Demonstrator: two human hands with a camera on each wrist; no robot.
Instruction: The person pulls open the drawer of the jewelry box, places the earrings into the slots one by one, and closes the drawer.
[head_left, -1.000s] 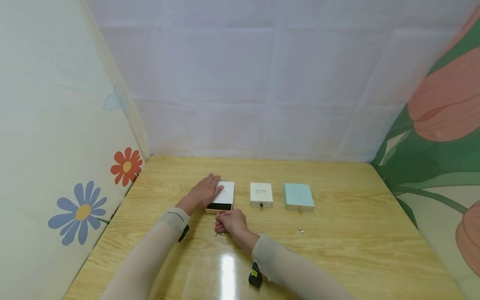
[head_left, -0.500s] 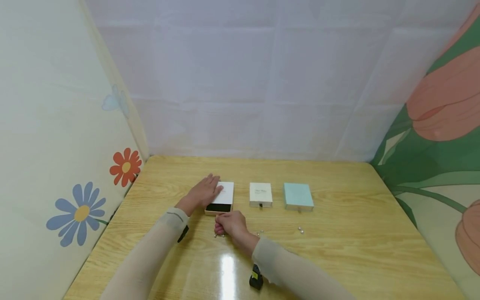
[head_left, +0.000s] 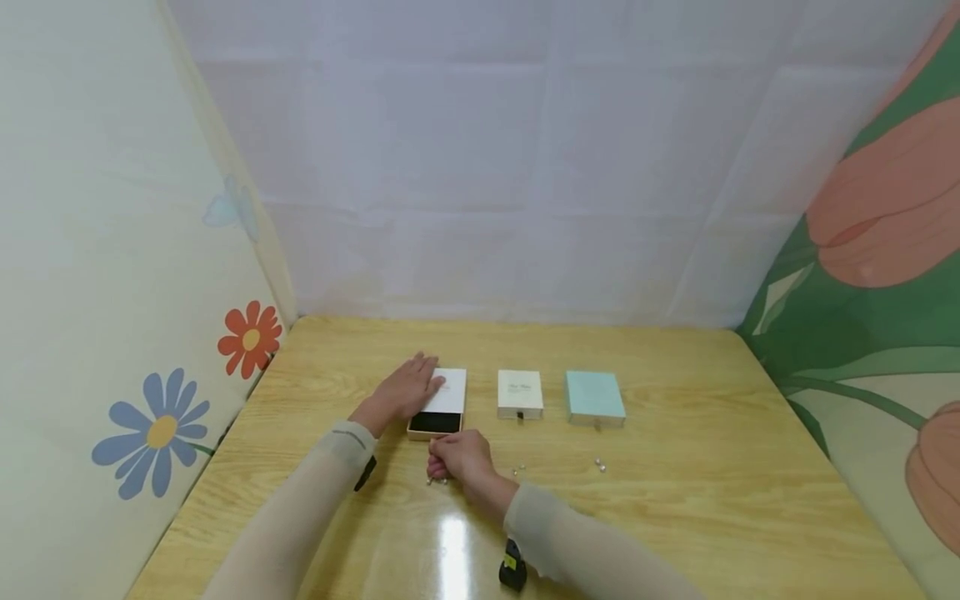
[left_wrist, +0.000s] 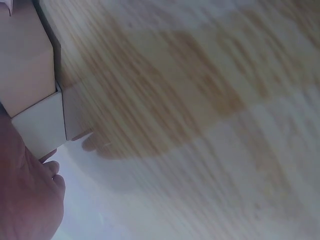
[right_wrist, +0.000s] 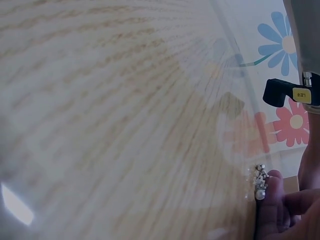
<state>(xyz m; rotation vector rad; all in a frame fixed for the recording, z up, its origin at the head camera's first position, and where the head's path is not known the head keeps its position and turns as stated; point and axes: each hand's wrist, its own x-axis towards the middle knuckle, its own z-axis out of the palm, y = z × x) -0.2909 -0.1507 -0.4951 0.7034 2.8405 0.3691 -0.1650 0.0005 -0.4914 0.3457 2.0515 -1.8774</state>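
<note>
At the left of the row stands a white drawer box [head_left: 452,390], its black-lined drawer [head_left: 435,423] partly pulled out toward me. My left hand [head_left: 403,388] rests on its lid and left side, fingers extended. My right hand [head_left: 461,457], fingers curled, pinches the middle of the drawer's front edge; the exact grip point is hidden. In the left wrist view, curled fingers show beside the pale drawer side [left_wrist: 42,122]. Small silvery jewellery pieces [right_wrist: 260,182], one with a pearl-like bead, lie on the table by my right hand in the right wrist view.
A cream drawer box [head_left: 519,392] and a light blue one [head_left: 595,395] stand closed to the right, each with a small pull tab. More tiny shiny pieces [head_left: 600,465] lie in front of them. A white cloth [head_left: 480,208] hangs behind the wooden table [head_left: 675,483].
The drawer has slid a little farther out toward me with my right hand, showing more black lining. My left hand stays on the white box.
</note>
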